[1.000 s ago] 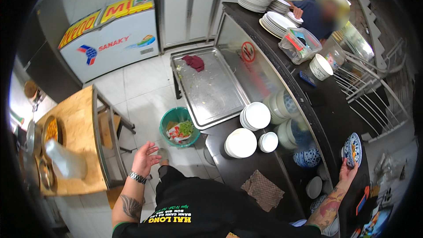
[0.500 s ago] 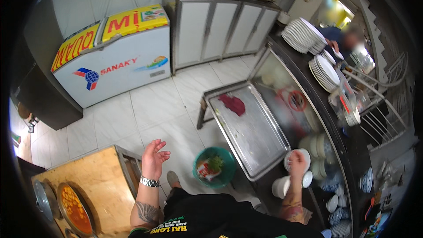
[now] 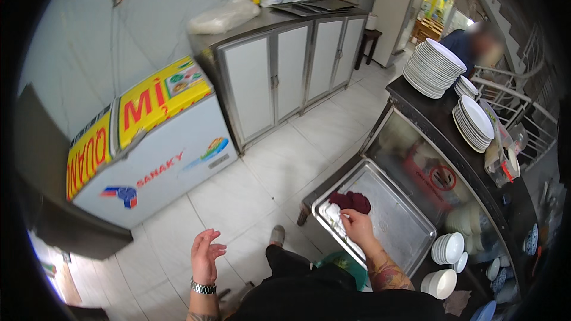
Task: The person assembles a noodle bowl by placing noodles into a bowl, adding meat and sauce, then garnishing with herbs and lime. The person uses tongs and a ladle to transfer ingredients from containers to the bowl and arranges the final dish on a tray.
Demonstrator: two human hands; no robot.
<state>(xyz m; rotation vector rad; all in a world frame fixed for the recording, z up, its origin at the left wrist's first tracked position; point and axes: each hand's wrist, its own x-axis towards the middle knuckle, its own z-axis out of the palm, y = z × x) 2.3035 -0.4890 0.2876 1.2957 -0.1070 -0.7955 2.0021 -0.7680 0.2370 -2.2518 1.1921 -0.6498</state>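
My right hand (image 3: pixel 358 227) reaches over the left side of a metal tray (image 3: pixel 419 244), its fingers pinched on a crumpled white piece (image 3: pixel 334 215), tissue or thin cloth; I cannot tell which. Right beyond the fingertips a dark red cloth (image 3: pixel 352 202) lies bunched on the tray. My left hand (image 3: pixel 206 255), with a metal watch at the wrist, hangs in the air over the floor. Its fingers are loosely curled and apart, with nothing in them.
White bowls (image 3: pixel 447 248) stand stacked right of the tray, beside a glass-fronted counter bearing stacked plates (image 3: pixel 434 68). A green basin (image 3: pixel 345 268) is partly hidden below my right arm. A chest freezer (image 3: pixel 160 163) and a cabinet (image 3: pixel 250 92) line the wall. A person (image 3: pixel 470 50) is behind the counter.
My right hand has moved from the stacked bowls to the tray's left side, and the white piece now shows at its fingers. The view has shifted; my left hand stays empty.
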